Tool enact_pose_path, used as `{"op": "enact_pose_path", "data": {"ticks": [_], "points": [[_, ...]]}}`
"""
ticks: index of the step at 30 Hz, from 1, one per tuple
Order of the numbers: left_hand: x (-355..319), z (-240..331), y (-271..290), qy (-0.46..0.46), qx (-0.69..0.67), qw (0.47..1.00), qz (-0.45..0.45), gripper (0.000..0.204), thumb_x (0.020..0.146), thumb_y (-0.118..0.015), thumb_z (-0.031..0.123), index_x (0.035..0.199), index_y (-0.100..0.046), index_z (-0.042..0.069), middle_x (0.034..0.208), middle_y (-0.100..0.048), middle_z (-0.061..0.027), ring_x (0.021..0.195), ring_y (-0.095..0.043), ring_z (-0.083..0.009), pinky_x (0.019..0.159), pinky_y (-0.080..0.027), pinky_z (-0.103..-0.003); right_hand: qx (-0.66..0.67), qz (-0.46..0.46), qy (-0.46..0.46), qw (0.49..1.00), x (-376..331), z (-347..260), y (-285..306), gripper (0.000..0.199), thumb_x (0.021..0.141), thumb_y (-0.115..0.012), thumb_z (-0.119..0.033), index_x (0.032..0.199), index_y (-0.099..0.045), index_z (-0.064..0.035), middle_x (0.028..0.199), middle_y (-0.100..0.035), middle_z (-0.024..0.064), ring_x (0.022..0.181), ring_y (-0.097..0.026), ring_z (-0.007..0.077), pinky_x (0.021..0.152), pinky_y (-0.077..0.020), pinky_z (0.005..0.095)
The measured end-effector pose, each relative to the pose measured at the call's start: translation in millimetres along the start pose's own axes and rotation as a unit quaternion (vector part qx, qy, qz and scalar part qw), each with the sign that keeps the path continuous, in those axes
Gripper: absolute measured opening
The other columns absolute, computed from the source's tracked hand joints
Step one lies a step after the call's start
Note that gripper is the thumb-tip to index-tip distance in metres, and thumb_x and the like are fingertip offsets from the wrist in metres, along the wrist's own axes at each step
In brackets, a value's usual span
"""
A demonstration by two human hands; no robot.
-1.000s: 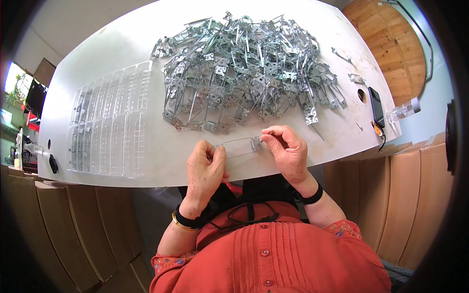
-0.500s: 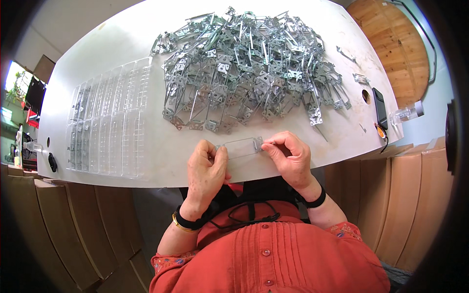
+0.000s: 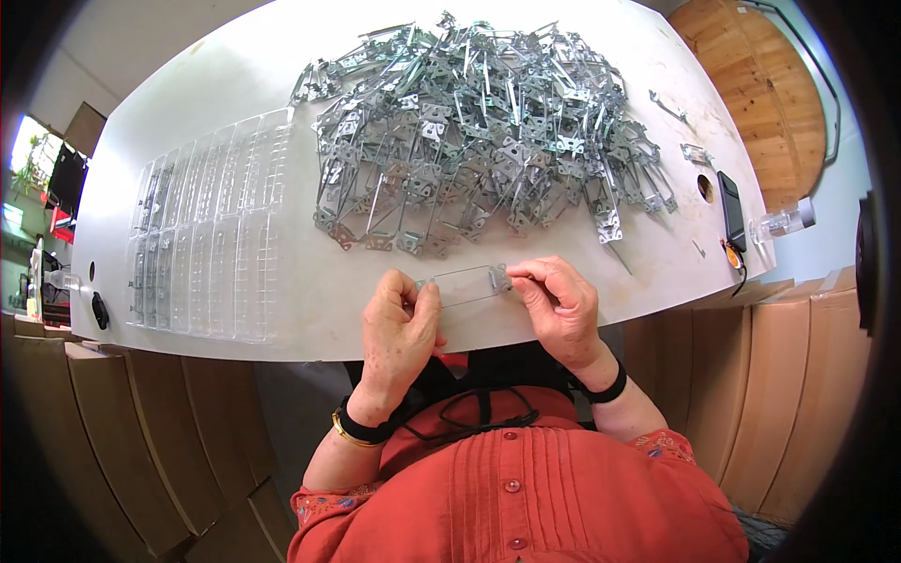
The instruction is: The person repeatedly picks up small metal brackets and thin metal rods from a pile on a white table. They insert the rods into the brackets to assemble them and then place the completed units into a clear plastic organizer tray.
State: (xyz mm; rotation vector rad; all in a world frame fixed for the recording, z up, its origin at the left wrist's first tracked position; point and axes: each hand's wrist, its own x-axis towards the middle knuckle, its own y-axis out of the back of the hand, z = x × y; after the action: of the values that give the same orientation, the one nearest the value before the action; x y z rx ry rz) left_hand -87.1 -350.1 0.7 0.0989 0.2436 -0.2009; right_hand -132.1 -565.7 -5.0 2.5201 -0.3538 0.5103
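Note:
Between my hands, above the near edge of the table, is a thin metal wire frame with a small stamped plate (image 3: 498,279) at its right end. My left hand (image 3: 399,324) pinches the left end, which its fingers hide. The thumb and forefinger of my right hand (image 3: 558,305) are closed on the plate end. Beyond my hands lies a large heap of similar metal brackets with wires (image 3: 469,141), tangled together. On the left is a clear plastic tray (image 3: 230,235) with long slots; its leftmost slots hold metal pieces.
At the right edge of the white table (image 3: 328,310) lie a black phone-like device (image 3: 729,211) and a clear plastic bottle (image 3: 784,220). A few loose metal pieces (image 3: 694,153) lie right of the heap. Cardboard boxes (image 3: 751,375) stand below the table on both sides.
Both hands keep their pinch on the wire frame and barely move. The right hand shifts very slightly.

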Motion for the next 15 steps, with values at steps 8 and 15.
{"op": "enact_pose_path", "data": {"ticks": [8,15], "points": [[0,0,0,-0.002,0.004,1.000,0.004,0.025,0.107,-0.062,0.014,0.089,-0.047,0.004,0.068,-0.060,-0.0044,0.050,-0.061,-0.0101,0.041,-0.050,-0.024,0.070,0.017,-0.057,0.996,-6,5,-7,0.015,0.092,-0.079,0.000,0.105,-0.073,-0.0046,0.094,-0.073,0.0087,0.080,-0.070,0.0199,0.070,-0.0551,0.0315],[0,0,0,-0.002,0.007,1.000,0.004,0.025,0.107,-0.062,0.014,0.090,-0.047,0.004,0.071,-0.060,-0.0051,0.051,-0.062,-0.0104,0.041,-0.050,-0.024,0.057,-0.019,-0.061,0.996,-6,7,-2,0.016,0.090,-0.083,-0.003,0.099,-0.070,-0.0050,0.090,-0.072,0.0061,0.078,-0.068,0.0175,0.069,-0.0543,0.0302]]}}
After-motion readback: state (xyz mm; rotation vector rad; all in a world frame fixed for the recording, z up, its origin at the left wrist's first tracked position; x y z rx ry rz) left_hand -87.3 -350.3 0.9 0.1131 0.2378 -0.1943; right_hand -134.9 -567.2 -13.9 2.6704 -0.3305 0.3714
